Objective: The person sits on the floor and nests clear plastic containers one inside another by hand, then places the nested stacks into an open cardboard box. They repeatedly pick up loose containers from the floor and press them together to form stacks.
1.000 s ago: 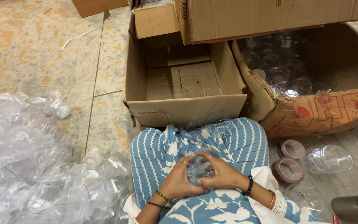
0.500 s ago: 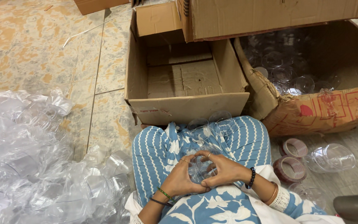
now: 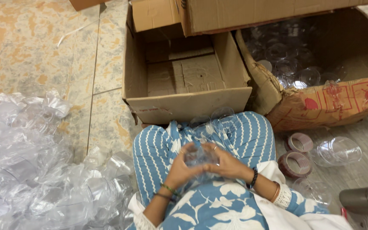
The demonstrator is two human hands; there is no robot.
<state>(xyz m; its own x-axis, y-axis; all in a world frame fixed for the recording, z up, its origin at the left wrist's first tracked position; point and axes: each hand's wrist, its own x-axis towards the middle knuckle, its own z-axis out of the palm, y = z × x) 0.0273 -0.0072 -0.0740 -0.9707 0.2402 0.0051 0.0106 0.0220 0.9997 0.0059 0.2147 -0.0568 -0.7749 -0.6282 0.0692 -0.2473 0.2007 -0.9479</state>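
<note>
- while both hands meet over the lap, the left hand (image 3: 179, 170) and the right hand (image 3: 226, 164) cup a small clear plastic container (image 3: 199, 156) between them, fingers curled round its sides.
- each hand is closed on that container; neither palm lies flat or spread wide.
- the container sits above the person's knees, which are covered by blue cloth with white zigzag stripes (image 3: 243, 136).
- green and dark bangles (image 3: 167, 191) ring the left wrist; a dark bead bracelet (image 3: 253, 178) and a brown bangle ring the right wrist.
- just ahead of the knees stands an open cardboard box (image 3: 184, 106) with only flat card pieces on its floor.
- a few clear plastic pieces (image 3: 211, 117) rest on the lap against that box's near wall.
- to the right, a second cardboard box (image 3: 333, 106) with red print on its side holds many clear round containers (image 3: 290, 64).
- on the grey floor right of the legs lie two rolls of brownish tape (image 3: 297, 151), one near the other, and a clear round lid or bowl (image 3: 339, 151) just beside them.
- another clear piece (image 3: 314, 191) lies nearer the person's right hip.
- to the left, a big heap of crumpled clear plastic wrapping (image 3: 30, 170) covers the tiled floor (image 3: 30, 51).
- a grey rounded object (image 3: 365, 199) enters from the right edge; what it is cannot be told.
</note>
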